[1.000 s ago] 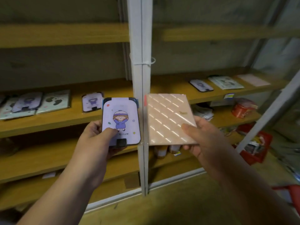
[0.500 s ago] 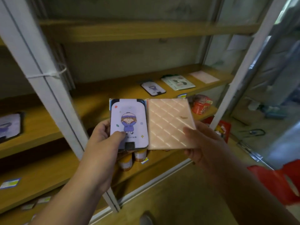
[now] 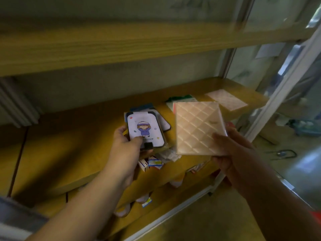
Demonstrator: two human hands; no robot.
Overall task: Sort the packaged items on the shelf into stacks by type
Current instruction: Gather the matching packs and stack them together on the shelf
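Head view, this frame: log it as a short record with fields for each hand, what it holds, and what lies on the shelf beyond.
left hand: left hand grips cartoon-print package, thumb on its front
right hand: right hand grips pink quilted package at its lower right corner
shelf: wooden shelf carries a matching pink package at the far right, a green-edged package beside it
under left item: another similar package, partly hidden
image quality: blurred
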